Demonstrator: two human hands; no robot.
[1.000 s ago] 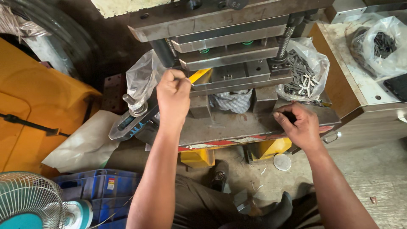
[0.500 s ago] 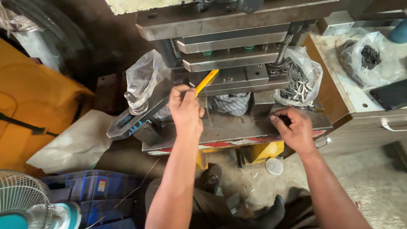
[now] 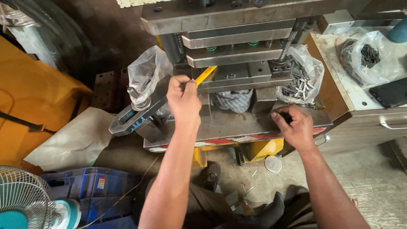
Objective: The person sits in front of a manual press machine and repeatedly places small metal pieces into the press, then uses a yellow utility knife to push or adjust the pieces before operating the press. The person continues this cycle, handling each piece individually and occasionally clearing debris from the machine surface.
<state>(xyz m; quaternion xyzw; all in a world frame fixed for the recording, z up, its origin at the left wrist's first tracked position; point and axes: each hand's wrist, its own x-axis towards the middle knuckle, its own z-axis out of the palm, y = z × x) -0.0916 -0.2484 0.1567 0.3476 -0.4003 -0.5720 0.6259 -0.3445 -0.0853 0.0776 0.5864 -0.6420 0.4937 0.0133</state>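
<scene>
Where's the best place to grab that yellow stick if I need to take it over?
Probably the bare upper end of the yellow stick, coming from its right side. It tilts up and to the right out of the left hand, whose fist covers the lower end. The free end points at the press die, so room above is tight.

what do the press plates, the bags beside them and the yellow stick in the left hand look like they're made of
Press plates: likely steel, a dull grey, scuffed bare finish with machined edges.
Bags: thin clear plastic film, crinkled and glossy; the contents show through.
Yellow stick in the left hand: smooth and evenly yellow, maybe plastic or painted wood; the look leaves it open.
</scene>
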